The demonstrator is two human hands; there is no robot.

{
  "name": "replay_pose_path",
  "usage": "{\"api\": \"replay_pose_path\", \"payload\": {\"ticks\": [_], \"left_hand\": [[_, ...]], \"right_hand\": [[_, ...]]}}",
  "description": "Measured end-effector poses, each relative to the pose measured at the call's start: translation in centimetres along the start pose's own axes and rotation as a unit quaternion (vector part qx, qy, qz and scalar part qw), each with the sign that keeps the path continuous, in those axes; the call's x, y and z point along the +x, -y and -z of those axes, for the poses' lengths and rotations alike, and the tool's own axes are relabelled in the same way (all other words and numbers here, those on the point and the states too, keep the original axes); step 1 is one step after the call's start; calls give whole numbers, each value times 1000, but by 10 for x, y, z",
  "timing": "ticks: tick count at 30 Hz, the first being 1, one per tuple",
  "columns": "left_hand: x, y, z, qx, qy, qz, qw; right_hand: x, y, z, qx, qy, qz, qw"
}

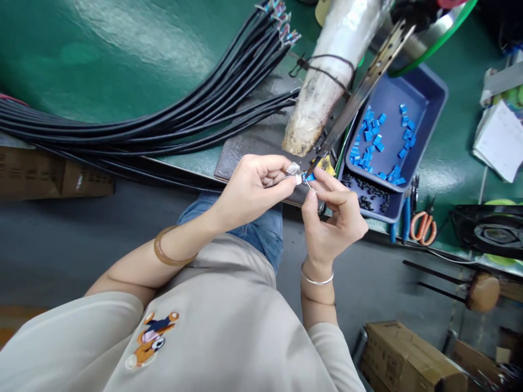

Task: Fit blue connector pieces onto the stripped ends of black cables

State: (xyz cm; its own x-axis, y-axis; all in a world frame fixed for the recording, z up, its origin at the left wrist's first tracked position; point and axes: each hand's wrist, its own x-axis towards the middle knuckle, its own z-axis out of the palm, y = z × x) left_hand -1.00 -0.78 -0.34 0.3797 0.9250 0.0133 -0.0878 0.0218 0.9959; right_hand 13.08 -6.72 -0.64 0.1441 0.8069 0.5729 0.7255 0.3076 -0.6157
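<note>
**Small blue connector at the near edge: light, stiff, held at the fingertips**

From where I stand, the piece in work is a small blue connector [309,177], out over the near edge of the surface [41,49], just in front of the dark board [237,155] lying along that edge. A white piece [298,179] and a fine wire [308,185] sit beside it.

Left grip [261,182]: thumb and forefinger closed on the white piece. Right grip [333,215]: thumb and fingertips drawn together, apparently on the fine wire; I cannot tell whether they also bear on the connector. The lower end of a metal bar [363,84] comes down close to the fingertips; contact is unclear.

Handling, my estimate: connector almost weightless, hard-shelled, smooth enough to skid out of a loose pinch. Best taken by its opposite side faces. Wire likely thin and easily bent or pulled free; hold it close to the connector, with light pressure.

Surroundings: more blue pieces [376,136] lie in the blue tray [440,92], right of the board near the same edge. Black cables [163,128] sweep in from the left edge; being thicker, they probably flex with some spring.
</note>
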Motion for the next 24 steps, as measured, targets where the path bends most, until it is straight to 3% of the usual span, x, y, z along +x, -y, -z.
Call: {"api": "replay_pose_path", "payload": {"ticks": [10,18,21,24], "left_hand": [[2,-4,3,-14,-1,11,1000],[-2,-1,6,-14,33,43,998],[-4,-2,6,-16,50,53,997],[-8,-4,7,-23,74,69,995]], "right_hand": [[6,5,3,0,12,22,1000],[0,3,5,-15,14,38,999],[-1,5,6,6,5,1,1000],[-4,6,10,48,-43,-59,996]]}}
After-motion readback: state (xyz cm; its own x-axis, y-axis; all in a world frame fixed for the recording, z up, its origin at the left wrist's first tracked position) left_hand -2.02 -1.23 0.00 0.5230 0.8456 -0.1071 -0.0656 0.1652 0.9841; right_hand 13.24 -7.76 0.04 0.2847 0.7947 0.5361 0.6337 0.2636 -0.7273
